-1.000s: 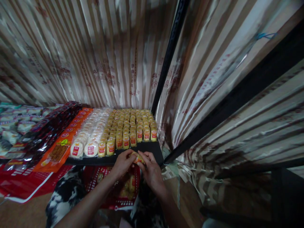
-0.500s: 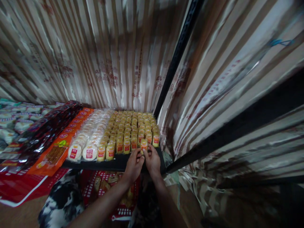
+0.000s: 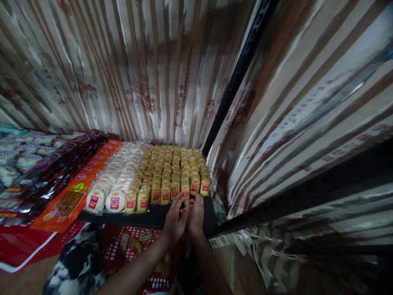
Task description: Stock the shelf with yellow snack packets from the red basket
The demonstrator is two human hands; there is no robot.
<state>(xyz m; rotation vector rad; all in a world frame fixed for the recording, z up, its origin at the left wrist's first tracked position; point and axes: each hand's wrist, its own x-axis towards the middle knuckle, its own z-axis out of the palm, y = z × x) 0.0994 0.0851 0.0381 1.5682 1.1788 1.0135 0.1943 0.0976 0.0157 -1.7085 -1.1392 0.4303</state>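
Small yellow wrapped cakes (image 3: 166, 192) with red-and-yellow labels stand in several tight rows on a black shelf (image 3: 138, 218). At the front of one row is a wrapped cake (image 3: 185, 189), its lower edge partly covered by fingertips. My left hand (image 3: 176, 219) is closed, with its fingers bunched against that cake's lower left. From the right, my right hand (image 3: 195, 215) meets it with curled fingers, close beside the left hand. The thumbs' exact contact is hard to make out in the dim light.
Left of the cakes lie round white wrapped crackers (image 3: 115, 200), an orange snack packet (image 3: 67, 200), dark glossy packets (image 3: 46, 180) and white-green packets (image 3: 27, 159). A red basket (image 3: 115, 246) sits below. Black posts (image 3: 236, 82) and a striped curtain (image 3: 138, 61) enclose the shelf.
The cake held between my hands has moved back into line with the front of its row. My fingers have slid lower on it. The view has shifted slightly.
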